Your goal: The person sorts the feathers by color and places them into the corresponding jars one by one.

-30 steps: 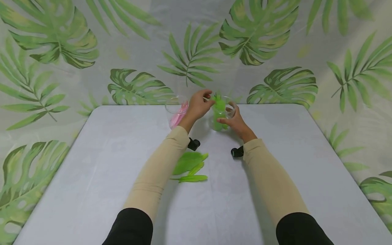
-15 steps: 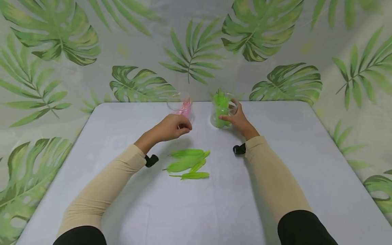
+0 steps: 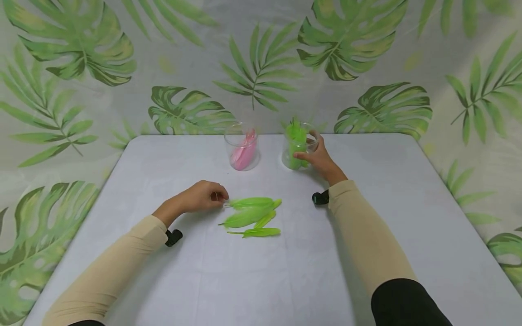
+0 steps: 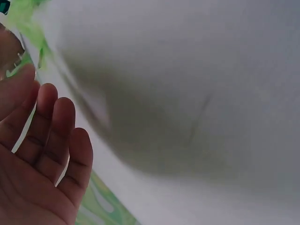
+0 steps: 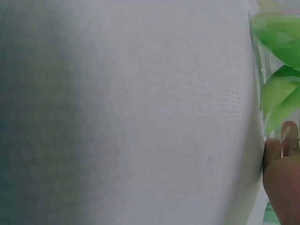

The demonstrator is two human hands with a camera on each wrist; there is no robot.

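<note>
Several green feathers point(image 3: 248, 217) lie on the white table. My left hand point(image 3: 200, 197) is at the quill end of the uppermost one; its fingers are loosely bent, and whether they touch the quill is unclear. The left wrist view shows this hand point(image 4: 44, 150) with relaxed fingers and a blurred green feather point(image 4: 28, 28) beyond the thumb. At the back, my right hand point(image 3: 320, 158) grips a clear plastic cup point(image 3: 287, 156) from its right side. Green feathers point(image 3: 297, 140) stand inside that cup. The right wrist view catches part of the hand point(image 5: 283, 173) against the cup's wall.
To the left of the held cup stands another clear cup point(image 3: 230, 151) with pink feathers point(image 3: 244, 154) in it. Behind the table point(image 3: 261, 280) hangs a leaf-print cloth point(image 3: 277, 45). Each wrist carries a small black camera point(image 3: 174, 237).
My left hand has moved from the cup of green feathers down and left to the feathers on the table. My right hand keeps its grip on the cup.
</note>
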